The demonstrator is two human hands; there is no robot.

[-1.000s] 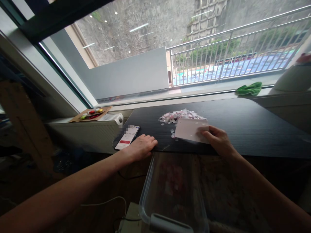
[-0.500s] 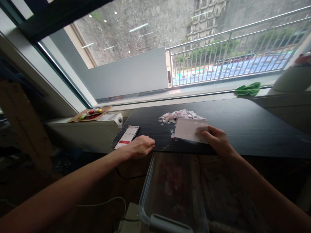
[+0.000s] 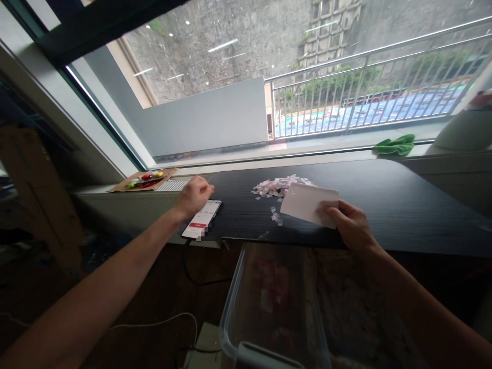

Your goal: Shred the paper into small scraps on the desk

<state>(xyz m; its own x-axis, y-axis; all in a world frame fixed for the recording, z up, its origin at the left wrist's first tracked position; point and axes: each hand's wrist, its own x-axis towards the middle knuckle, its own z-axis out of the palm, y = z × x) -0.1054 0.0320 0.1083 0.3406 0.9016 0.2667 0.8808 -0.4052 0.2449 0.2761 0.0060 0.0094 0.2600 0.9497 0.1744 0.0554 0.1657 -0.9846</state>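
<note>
Between the thumb and fingers of my right hand (image 3: 351,223) is a pale, flat rectangular card (image 3: 307,204), tilted above the dark table (image 3: 384,205). Just behind the card lies a heap of small white and pinkish paper pieces (image 3: 272,187), and a few loose bits (image 3: 275,219) rest in front of the heap. My left hand (image 3: 195,195) is closed, raised over the far end of a phone (image 3: 198,225) whose screen shows a running timer. Whatever those curled fingers hold, if anything, is hidden.
Below the table's front edge stands a clear plastic bin (image 3: 230,307) with pinkish scraps inside. Cardboard with colourful items (image 3: 146,179) lies on the radiator at left. A green cloth (image 3: 395,145) sits on the windowsill. Cables (image 3: 184,315) run across the floor.
My left hand has moved up and left, from beside the phone's near right edge to above its far end. The card in my right hand has shifted slightly right and tilted.
</note>
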